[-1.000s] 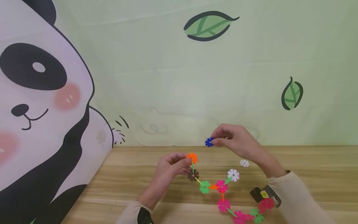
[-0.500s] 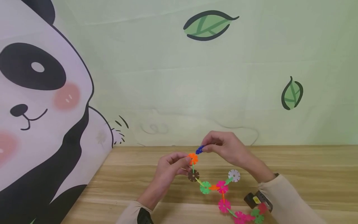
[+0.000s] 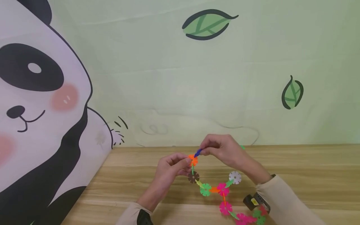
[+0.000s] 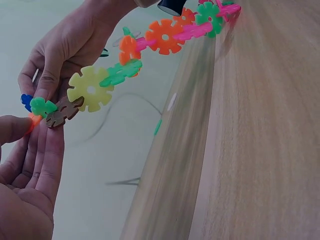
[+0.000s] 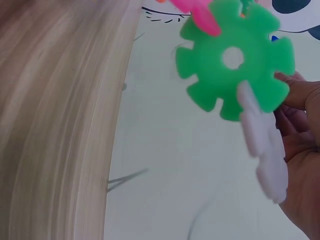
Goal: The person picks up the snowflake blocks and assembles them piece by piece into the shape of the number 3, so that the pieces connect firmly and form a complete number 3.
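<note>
My left hand point(image 3: 168, 170) pinches an orange notched snowflake disc point(image 3: 193, 160) at the end of a linked chain. From it the chain runs through a brown disc point(image 3: 193, 177) and a green disc point(image 3: 206, 189) to several pink ones. A branch ends in a white disc point(image 3: 235, 177). Between thumb and finger, my right hand point(image 3: 223, 150) holds a blue disc point(image 3: 198, 152) edge-on, right at the orange disc's upper rim. In the left wrist view the blue disc point(image 4: 26, 102) shows only partly behind the fingers. The right wrist view has a large green disc point(image 5: 205, 62) close up.
The wooden table point(image 3: 126, 187) meets a pale green backdrop point(image 3: 157, 81) printed with a panda and leaves. A loose white disc point(image 4: 172, 101) and a green one point(image 4: 158, 126) lie near the table's back edge. The chain's pink end overlaps my right wrist camera point(image 3: 254, 201) in the head view.
My right hand has moved left and down, bringing the blue disc to the orange one and turning it edge-on. The loose white disc is now hidden in the head view. My left hand stays nearly still.
</note>
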The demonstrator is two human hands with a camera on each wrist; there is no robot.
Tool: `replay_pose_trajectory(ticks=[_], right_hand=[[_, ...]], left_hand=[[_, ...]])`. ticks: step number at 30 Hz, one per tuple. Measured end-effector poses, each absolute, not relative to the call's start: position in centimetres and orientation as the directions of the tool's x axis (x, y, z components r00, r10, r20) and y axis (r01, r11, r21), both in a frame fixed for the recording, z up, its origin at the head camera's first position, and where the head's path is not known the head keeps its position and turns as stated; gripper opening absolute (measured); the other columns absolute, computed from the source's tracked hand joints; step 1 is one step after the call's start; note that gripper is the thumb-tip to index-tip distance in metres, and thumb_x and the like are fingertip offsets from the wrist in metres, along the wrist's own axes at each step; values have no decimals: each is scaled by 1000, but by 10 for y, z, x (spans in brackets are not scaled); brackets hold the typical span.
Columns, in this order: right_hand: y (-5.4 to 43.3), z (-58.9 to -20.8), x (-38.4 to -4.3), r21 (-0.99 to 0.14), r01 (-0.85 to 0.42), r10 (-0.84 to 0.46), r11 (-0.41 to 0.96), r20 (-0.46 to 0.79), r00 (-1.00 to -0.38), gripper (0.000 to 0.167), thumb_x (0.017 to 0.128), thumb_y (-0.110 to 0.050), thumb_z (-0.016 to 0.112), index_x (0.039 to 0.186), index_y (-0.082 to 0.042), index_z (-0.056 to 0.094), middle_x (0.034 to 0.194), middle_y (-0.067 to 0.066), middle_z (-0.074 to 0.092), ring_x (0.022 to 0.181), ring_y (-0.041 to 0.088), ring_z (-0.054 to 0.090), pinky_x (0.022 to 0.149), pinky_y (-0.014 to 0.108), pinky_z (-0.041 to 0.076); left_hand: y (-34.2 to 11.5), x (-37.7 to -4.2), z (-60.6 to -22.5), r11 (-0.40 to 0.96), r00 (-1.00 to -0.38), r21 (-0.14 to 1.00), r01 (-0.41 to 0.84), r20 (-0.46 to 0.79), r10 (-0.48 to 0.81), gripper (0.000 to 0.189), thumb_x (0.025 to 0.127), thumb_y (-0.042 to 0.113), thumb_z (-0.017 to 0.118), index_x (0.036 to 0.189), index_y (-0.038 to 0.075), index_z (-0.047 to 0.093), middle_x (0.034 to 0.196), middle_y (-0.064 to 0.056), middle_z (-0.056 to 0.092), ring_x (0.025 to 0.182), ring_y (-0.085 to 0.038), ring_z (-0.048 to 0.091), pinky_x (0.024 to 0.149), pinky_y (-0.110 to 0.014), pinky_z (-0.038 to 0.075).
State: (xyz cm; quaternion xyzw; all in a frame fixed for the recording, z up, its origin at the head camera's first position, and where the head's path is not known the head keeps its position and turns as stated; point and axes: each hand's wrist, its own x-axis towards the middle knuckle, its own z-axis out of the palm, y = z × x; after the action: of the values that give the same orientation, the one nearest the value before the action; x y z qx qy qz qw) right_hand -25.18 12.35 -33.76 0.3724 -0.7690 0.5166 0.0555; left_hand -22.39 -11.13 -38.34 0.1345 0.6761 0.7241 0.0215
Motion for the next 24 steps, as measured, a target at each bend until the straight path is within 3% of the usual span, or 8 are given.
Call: replay_pose_trajectory(ticks=[10,14,24], right_hand=[[118,-341,-250,-784,-594,-480,181,457,-749,10,94,9,74,95,-1,77,96,9,79,92,31,77,85,33,64],[117,-343,-251,-795,-581,-474,172,451,-756,10,95,9,73,95,0,76,97,10,79,93,27,78,86,33,64],[116,-342,-250,-700,-686,-516,199,521,-681,13,95,4,75,106,-3,79,103,6,79,97,21,77,86,30,63]], left_hand=[[-110,-224,-384,-93,-961,982,163,179,210,16,98,6,75,101,-9,72,87,-9,73,77,-16,71,76,-32,64],[-110,-223,-384,-92,-962,982,166,182,206,16,97,5,76,102,-9,71,87,-9,73,77,-16,71,75,-31,64],[-111,-223,-385,-127,-952,982,139,168,255,16,97,4,75,110,-5,72,97,-11,75,85,-22,74,83,-42,66]])
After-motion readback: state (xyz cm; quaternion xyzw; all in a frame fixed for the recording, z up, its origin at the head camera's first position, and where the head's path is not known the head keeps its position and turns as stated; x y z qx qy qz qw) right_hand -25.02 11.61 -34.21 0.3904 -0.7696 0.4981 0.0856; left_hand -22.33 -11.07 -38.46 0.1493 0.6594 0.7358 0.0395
